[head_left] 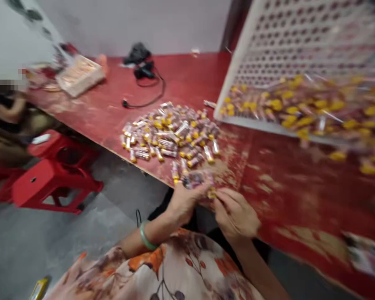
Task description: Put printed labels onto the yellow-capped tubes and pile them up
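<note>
At the table's front edge my left hand [184,202] is closed around one or more small clear tubes [198,180] with pinkish contents; blur hides how many. My right hand [236,212] pinches at a small yellow end [211,193] between the two hands, its fingertips almost meeting my left thumb. Just beyond my hands lies a heap of similar small clear tubes with yellow ends [168,133], spread on the red table [187,79].
A white perforated crate [226,116] lies tilted at the right, with many yellow-ended pieces spilling from it. A black cable [162,85] and a pale box [81,77] are farther back. Red stools [46,183] and a seated person [8,112] are at left.
</note>
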`<state>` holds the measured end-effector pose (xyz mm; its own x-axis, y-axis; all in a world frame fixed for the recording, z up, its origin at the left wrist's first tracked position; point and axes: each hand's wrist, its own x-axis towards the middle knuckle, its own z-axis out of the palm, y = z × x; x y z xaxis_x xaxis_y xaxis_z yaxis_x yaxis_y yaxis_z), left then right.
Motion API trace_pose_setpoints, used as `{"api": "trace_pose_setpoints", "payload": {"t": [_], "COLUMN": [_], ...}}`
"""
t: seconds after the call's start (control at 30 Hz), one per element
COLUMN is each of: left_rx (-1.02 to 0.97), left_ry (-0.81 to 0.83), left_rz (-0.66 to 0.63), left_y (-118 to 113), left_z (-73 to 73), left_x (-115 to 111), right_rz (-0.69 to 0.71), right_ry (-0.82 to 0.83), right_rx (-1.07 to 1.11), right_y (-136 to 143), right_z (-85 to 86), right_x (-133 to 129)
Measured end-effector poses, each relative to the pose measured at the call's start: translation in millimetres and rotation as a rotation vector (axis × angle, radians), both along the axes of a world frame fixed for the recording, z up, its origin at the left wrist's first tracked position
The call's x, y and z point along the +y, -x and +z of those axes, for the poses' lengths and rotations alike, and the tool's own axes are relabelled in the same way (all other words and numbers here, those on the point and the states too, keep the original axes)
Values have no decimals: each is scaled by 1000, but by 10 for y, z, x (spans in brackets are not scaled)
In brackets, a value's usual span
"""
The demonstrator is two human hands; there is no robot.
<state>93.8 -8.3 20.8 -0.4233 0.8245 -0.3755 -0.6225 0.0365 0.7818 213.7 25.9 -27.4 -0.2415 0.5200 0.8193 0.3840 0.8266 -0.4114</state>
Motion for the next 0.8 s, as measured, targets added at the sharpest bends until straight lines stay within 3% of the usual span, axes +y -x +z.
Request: {"api": "trace_pose_setpoints", "payload": {"t": [0.23,0.5,0.8], "left_rx": [5,-9,-16], "left_ry": [15,44,131], "left_rz": [-37,20,98], "left_y": [295,388,432], "left_z": [-60,-149,-237], "left_x": [124,205,117], "right_rz": [-60,30,78], "right_ry": [44,-18,-7], "right_rx": [-3,-80,-44], "right_y": [357,452,588], "right_z": [63,-69,-174], "right_x": [139,234,222]}}
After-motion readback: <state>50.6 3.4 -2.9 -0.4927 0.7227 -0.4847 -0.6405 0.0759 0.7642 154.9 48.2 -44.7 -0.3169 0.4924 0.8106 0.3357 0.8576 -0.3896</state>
